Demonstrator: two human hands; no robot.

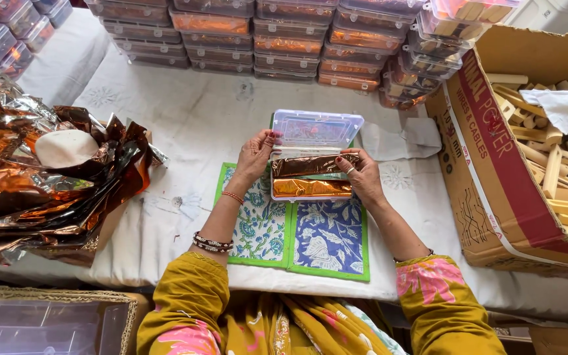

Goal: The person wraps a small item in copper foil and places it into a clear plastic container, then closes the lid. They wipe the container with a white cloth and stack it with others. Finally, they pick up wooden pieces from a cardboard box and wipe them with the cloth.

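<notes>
Obs.: small clear plastic box (pixel 311 179) sits at frame centre on a green-bordered printed mat (pixel 297 236), lid (pixel 314 128) hinged open and standing back toward 12 o'clock. Box is lined with coppery foil sheet (pixel 311 176), which bulges above the rim.

Left hand (pixel 255 156), at 9 o'clock of the box: fingers closed narrowly, pinching the foil's left edge near the lid hinge. Judged: this pins the sheet so it cannot slide.

Right hand (pixel 359 174), at 3 o'clock of the box: fingers curled over the foil's right end, pressing it down against the box wall. Judged: the two hands oppose each other to keep the sheet taut and seated.

Surroundings: heap of crumpled copper foil (pixel 47 177) at 9 o'clock, within the left arm's reach. Cardboard carton (pixel 494 171) of pale wooden sticks (pixel 553 171) at 3 o'clock. Stacked filled plastic boxes (pixel 284 43) in rows at 12 o'clock. All rest on a white cloth-covered table (pixel 185 112). Empty clear container (pixel 41 325) at 7 o'clock.
</notes>
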